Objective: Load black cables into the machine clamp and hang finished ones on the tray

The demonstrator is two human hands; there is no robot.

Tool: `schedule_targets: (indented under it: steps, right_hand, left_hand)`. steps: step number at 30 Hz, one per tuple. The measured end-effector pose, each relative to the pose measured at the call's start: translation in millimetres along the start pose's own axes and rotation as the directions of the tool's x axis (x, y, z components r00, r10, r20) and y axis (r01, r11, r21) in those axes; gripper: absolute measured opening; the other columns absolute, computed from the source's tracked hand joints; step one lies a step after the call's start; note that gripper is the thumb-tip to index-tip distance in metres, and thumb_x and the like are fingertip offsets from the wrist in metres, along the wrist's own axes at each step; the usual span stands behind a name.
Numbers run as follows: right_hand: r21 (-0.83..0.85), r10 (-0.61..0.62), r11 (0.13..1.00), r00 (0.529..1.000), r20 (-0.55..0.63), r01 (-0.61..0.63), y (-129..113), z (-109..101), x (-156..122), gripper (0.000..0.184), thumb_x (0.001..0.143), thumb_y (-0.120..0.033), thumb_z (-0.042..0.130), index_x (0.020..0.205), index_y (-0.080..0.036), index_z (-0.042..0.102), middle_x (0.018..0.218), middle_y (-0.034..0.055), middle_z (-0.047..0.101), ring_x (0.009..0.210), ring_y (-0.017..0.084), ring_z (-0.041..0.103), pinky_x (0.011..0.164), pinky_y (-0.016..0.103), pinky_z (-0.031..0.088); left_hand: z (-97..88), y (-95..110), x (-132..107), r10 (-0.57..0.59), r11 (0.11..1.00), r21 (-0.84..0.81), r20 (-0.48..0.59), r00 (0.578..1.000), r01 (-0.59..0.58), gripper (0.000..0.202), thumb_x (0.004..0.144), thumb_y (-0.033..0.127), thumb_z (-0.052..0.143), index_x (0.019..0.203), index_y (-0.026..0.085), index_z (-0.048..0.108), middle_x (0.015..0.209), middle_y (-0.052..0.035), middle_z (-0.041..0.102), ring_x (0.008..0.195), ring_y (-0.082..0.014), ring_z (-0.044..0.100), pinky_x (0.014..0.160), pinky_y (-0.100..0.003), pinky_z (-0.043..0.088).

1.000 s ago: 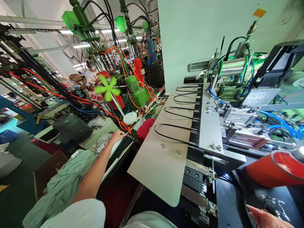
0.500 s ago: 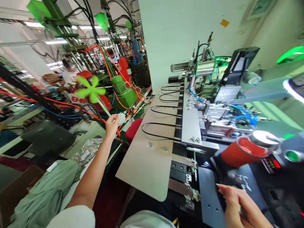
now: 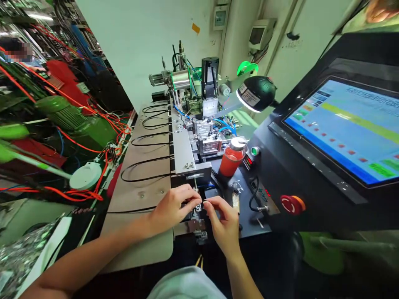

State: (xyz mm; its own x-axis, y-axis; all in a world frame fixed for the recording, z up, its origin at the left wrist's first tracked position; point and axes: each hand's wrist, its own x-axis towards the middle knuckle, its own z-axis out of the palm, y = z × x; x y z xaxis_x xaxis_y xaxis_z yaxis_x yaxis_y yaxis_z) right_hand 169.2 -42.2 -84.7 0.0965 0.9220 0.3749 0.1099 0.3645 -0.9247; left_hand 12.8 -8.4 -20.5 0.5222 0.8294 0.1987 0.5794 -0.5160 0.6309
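My left hand (image 3: 177, 205) is closed in a pinch over the near end of the metal rail. A thin black cable (image 3: 129, 211) runs across the plate and passes under this hand. My right hand (image 3: 225, 218) is pinched too, its fingertips almost touching the left ones. A small dark end shows at the right fingertips and looks like part of the cable; the fingers hide most of it. Just below the fingertips is a small metal clamp fixture (image 3: 196, 226). Several looped black cables (image 3: 146, 178) lie on the beige plate (image 3: 149, 245), their ends in the rail (image 3: 183, 158).
Beyond the rail stand metal cylinders (image 3: 208, 143). To the right are a red-filled jar (image 3: 231, 160), a red stop button (image 3: 293, 204), a lamp (image 3: 256, 93) and a touchscreen (image 3: 346, 128). A fan's white base (image 3: 85, 175) and orange hoses (image 3: 77, 193) are at left.
My left hand has left the green fan's white base and come right to the rail. My right hand has moved in beside it. The view has turned right, bringing the touchscreen into sight.
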Motion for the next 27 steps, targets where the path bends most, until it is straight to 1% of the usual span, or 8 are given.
schedule_targets:
  steps: [3, 7, 9, 11, 16, 21, 24, 27]
  right_hand:
    - [-0.036, 0.004, 0.999, 0.993, 0.118, 0.0, 1, -10, 5, 0.025, 0.092, -0.028, 0.053, 0.071, -0.018, 0.062, 0.064, -0.0005, 0.057, 0.059, 0.012, 0.05, 0.054, 0.024, 0.04]
    - [0.015, 0.056, 0.998, 0.913, 0.404, -0.068, 0, -21, 13, 0.028, 0.089, -0.028, 0.059, 0.064, -0.017, 0.059, 0.059, -0.0023, 0.052, 0.057, 0.011, 0.045, 0.053, 0.023, 0.036]
    - [0.082, 0.047, 0.994, 0.948, 0.315, -0.076, 0, -15, 14, 0.027, 0.089, -0.029, 0.059, 0.064, -0.017, 0.059, 0.06, -0.002, 0.052, 0.057, 0.011, 0.046, 0.054, 0.023, 0.037]
    - [0.125, 0.015, 0.992, 0.995, 0.102, -0.028, 1, -3, 12, 0.026, 0.09, -0.028, 0.057, 0.067, -0.017, 0.059, 0.063, -0.0008, 0.054, 0.059, 0.012, 0.048, 0.054, 0.024, 0.038]
    - [0.029, -0.122, 0.991, 0.963, -0.239, 0.132, 2, 28, 4, 0.019, 0.092, -0.024, 0.054, 0.074, -0.019, 0.059, 0.065, 0.0003, 0.056, 0.06, 0.014, 0.052, 0.055, 0.026, 0.041]
    - [-0.04, -0.111, 0.994, 0.972, -0.206, 0.105, -2, 25, 4, 0.027, 0.094, -0.026, 0.05, 0.068, -0.02, 0.051, 0.058, -0.0031, 0.047, 0.052, 0.011, 0.043, 0.048, 0.023, 0.035]
    - [-0.048, -0.019, 0.999, 0.993, -0.113, 0.014, -1, 9, 6, 0.026, 0.095, -0.029, 0.05, 0.071, -0.018, 0.056, 0.062, -0.0022, 0.052, 0.055, 0.011, 0.047, 0.051, 0.022, 0.037]
    - [-0.074, 0.043, 0.996, 0.987, -0.156, -0.055, 5, -7, 8, 0.027, 0.094, -0.034, 0.05, 0.076, -0.017, 0.061, 0.065, -0.0016, 0.054, 0.059, 0.012, 0.05, 0.054, 0.023, 0.039]
  left_hand:
    - [-5.2, -6, -2, 0.041, 0.993, 0.108, 0.077, 0.996, -0.049, 0.023, 0.094, 0.026, 0.049, 0.084, 0.018, 0.068, 0.079, -0.0023, 0.061, 0.068, -0.0112, 0.057, 0.061, -0.021, 0.043]
    - [-12.8, -6, -5, 0.09, 0.988, 0.099, 0.228, 0.969, -0.115, 0.02, 0.093, 0.023, 0.051, 0.086, 0.018, 0.069, 0.079, -0.0011, 0.061, 0.068, -0.0103, 0.057, 0.063, -0.02, 0.042]
    - [-11.4, -3, -4, 0.042, 0.999, 0.005, 0.148, 0.988, -0.043, 0.018, 0.092, 0.022, 0.053, 0.081, 0.016, 0.067, 0.075, -0.0006, 0.061, 0.068, -0.0105, 0.056, 0.062, -0.02, 0.041]
    - [-6.9, 0, -2, -0.06, 0.993, -0.1, 0.037, 0.998, 0.063, 0.019, 0.091, 0.023, 0.054, 0.077, 0.016, 0.065, 0.072, -0.0001, 0.06, 0.067, -0.0107, 0.055, 0.062, -0.021, 0.042]
    - [3.9, 8, -1, -0.213, 0.931, -0.312, -0.037, 0.976, 0.191, 0.024, 0.09, 0.031, 0.054, 0.073, 0.015, 0.063, 0.07, 0.0002, 0.057, 0.061, -0.0098, 0.05, 0.054, -0.02, 0.039]
    - [1.3, 8, -2, -0.24, 0.923, -0.314, -0.023, 0.971, 0.221, 0.025, 0.089, 0.033, 0.055, 0.074, 0.016, 0.064, 0.071, -0.0003, 0.059, 0.062, -0.0104, 0.052, 0.054, -0.021, 0.039]
    - [-1.6, -1, 0, -0.224, 0.965, -0.147, -0.039, 0.974, 0.216, 0.024, 0.09, 0.029, 0.052, 0.074, 0.016, 0.064, 0.074, -0.0012, 0.062, 0.067, -0.0122, 0.056, 0.059, -0.022, 0.041]
    - [-0.7, -14, 3, -0.247, 0.967, 0.045, -0.053, 0.968, 0.249, 0.023, 0.09, 0.024, 0.05, 0.074, 0.017, 0.065, 0.075, -0.0013, 0.064, 0.069, -0.0134, 0.057, 0.063, -0.023, 0.04]
